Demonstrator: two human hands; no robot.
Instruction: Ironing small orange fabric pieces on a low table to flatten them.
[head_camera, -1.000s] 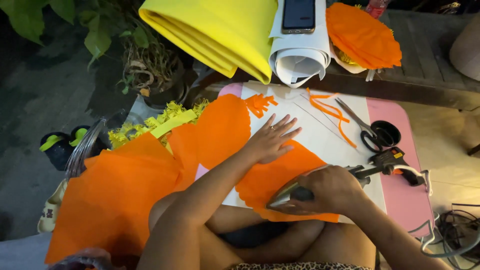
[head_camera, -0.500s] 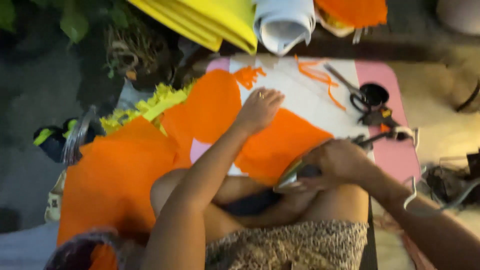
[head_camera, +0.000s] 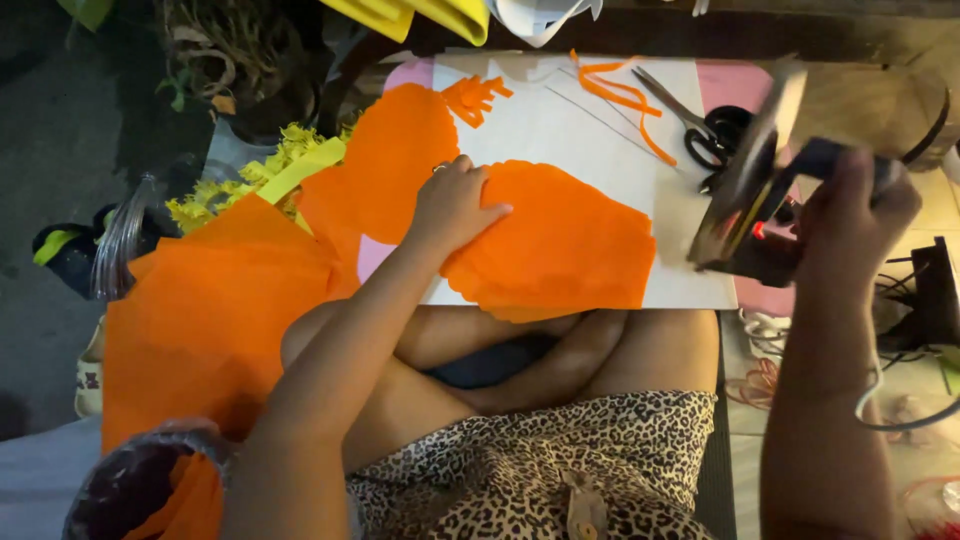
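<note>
Hands are well apart: the left hand (head_camera: 455, 205) lies palm-down, fingers spread and unclenched, pressing the left edge of an orange paper sheet (head_camera: 560, 245) that rests on a white board (head_camera: 560, 120) across the person's lap. The right hand (head_camera: 850, 215) is raised clear of the board at its right edge, clenched around the handle of a dark glue gun (head_camera: 755, 190), which is blurred and tilted, its red indicator lit. The orange sheet sits directly under and to the right of the left hand, and well left of the right hand. Black-handled scissors (head_camera: 705, 125) lie on the board near the glue gun. Half a second earlier, the right hand was low at the sheet's near edge, holding the tool against it; it has since lifted up and rightward. The left hand has kept its place.
</note>
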